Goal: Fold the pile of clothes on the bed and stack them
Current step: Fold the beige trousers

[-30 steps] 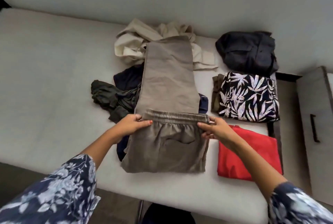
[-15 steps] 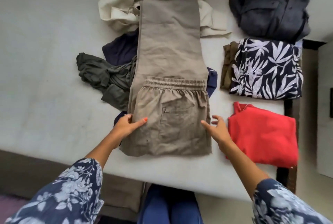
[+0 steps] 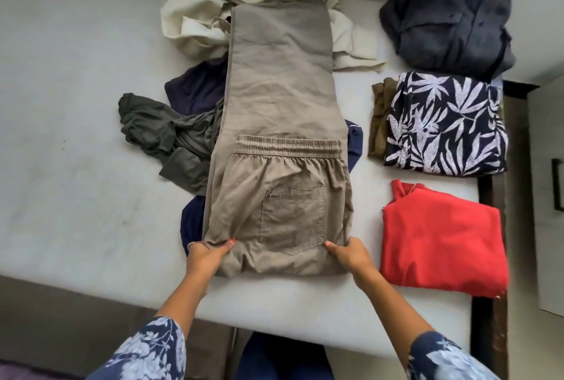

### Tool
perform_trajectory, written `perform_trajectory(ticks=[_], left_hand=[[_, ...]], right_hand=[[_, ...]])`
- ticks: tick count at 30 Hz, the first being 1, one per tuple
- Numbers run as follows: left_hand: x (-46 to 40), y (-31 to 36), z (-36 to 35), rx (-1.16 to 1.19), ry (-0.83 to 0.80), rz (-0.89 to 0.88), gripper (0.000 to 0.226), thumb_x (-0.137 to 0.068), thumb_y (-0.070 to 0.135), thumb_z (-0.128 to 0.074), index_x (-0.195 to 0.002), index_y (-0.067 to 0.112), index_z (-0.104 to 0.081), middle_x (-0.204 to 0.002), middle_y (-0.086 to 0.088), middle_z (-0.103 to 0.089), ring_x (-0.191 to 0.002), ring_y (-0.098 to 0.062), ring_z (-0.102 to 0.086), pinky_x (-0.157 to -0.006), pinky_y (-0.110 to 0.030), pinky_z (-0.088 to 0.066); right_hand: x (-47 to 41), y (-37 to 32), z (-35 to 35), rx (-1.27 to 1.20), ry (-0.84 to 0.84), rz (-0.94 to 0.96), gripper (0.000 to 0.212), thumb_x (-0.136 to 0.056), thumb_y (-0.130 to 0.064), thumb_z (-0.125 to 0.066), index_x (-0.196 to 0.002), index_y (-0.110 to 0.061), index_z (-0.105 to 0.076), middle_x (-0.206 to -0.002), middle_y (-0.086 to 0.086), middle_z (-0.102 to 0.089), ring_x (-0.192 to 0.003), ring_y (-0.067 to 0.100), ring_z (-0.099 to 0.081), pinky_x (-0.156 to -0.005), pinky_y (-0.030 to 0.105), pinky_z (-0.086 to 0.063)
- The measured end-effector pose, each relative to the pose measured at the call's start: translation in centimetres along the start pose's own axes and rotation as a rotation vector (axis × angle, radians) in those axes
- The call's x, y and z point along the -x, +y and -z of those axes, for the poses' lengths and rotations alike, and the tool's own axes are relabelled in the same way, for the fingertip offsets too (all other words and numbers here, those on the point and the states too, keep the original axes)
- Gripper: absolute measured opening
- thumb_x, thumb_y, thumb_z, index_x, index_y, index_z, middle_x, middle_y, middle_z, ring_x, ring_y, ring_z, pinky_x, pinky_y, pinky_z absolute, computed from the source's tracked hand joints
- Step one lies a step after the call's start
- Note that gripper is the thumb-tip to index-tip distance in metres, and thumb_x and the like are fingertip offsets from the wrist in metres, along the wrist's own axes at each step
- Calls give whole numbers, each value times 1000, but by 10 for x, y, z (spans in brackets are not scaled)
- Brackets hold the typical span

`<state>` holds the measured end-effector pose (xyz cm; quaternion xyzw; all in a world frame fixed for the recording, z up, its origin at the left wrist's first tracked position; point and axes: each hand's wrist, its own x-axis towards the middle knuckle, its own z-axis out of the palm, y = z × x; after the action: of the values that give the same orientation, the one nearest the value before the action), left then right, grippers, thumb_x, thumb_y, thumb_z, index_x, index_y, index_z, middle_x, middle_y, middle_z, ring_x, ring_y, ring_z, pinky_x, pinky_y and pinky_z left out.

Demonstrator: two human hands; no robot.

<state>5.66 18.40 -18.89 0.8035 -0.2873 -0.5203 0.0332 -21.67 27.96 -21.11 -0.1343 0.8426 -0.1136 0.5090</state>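
Soft, even daylight fills the scene — no hard glare anywhere, and only faint shadows tuck under the folded edges of the khaki trousers (image 3: 279, 123) and along the bed (image 3: 70, 135) front toward 7 o'clock. The wide-angle lens bows the straight lines outward, most plainly at 3 o'clock and along the bottom rim, where the floral sleeves (image 3: 146, 352) stretch and go soft. The middle stays fairly sharp, fabric creases readable — though a light compression smear dulls the red garment's (image 3: 442, 242) edge at 4 o'clock.
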Motion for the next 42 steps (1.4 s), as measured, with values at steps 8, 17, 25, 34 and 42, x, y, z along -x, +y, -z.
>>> perform_trajectory(ticks=[8, 17, 25, 34, 42], left_hand=[[65, 11, 22, -75, -14, 140, 101, -71, 19, -84, -144, -5, -18, -136, -24, -47, -120, -37, -50, -99, -45, -45], [153, 25, 69, -563, -400, 236, 46, -82, 39, -72, -111, 10, -51, -97, -6, -55, -89, -19, -53, -65, -27, -43], [129, 104, 85, -81, -337, -118, 81, -77, 9, -75, -140, 37, -32, -121, -3, -54, -98, -26, -60, -64, -32, -54], [82, 248, 91, 194, -541, 87, 43, -88, 49, -56, -99, 9, -67, -80, -16, -72, -57, -24, -71, -33, -17, -45], [14, 274, 57, -246, -427, -19, 86, -65, 89, -35, -109, 18, -55, -58, 1, -38, -43, -7, -25, -37, -17, -16]], right_hand=[[52, 13, 33, 8, -112, 41, 31, -87, -23, -68, -103, -2, -52, -102, 14, -62, -92, 29, -63, -70, 36, -56], [134, 23, 100, -70, -359, -74, 55, -74, -11, -80, -120, -8, -51, -99, 14, -68, -66, 24, -66, -56, 31, -52], [128, -65, 139, -523, -454, 202, 8, -88, -4, -60, -90, -8, -67, -82, 7, -62, -57, 7, -56, -44, 18, -44], [49, -188, 166, -1131, -335, 108, 53, -95, -55, -41, -106, -7, -61, -74, 22, -70, -63, 24, -71, -52, 26, -57], [-32, -229, 131, -938, -200, 53, 56, -100, -44, -39, -140, -6, -31, -92, 17, -64, -78, 23, -63, -66, 29, -52]])
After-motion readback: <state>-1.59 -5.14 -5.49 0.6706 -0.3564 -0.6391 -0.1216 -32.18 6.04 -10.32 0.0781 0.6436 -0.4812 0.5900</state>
